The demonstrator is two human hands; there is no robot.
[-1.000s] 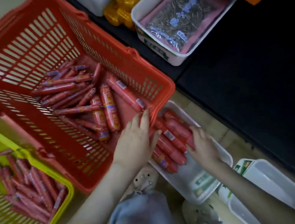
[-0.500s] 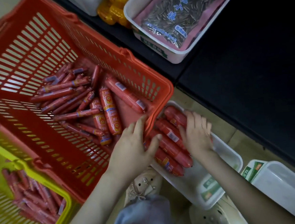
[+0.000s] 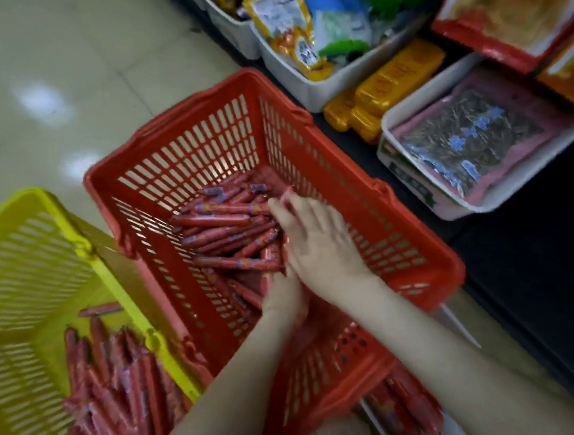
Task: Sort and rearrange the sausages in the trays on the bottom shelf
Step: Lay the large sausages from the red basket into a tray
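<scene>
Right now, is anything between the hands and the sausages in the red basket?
Nothing visible: the right hand and left hand are in the red basket, on the sausages. The right covers the left's fingers.

You wore the only camera on your head, and it looked forward and steeply down from close above the red basket [image 3: 312, 167], which filled the middle of the frame. Your forearms ran in from the bottom edge, and your right hand [image 3: 318, 242] and left hand [image 3: 283, 300] met near the centre. The wide lens also took in the yellow basket [image 3: 25, 272] at lower left, the floor [image 3: 60, 63] at upper left and the shelf bins [image 3: 306, 90] at upper right. The picture was blurred throughout.
</scene>
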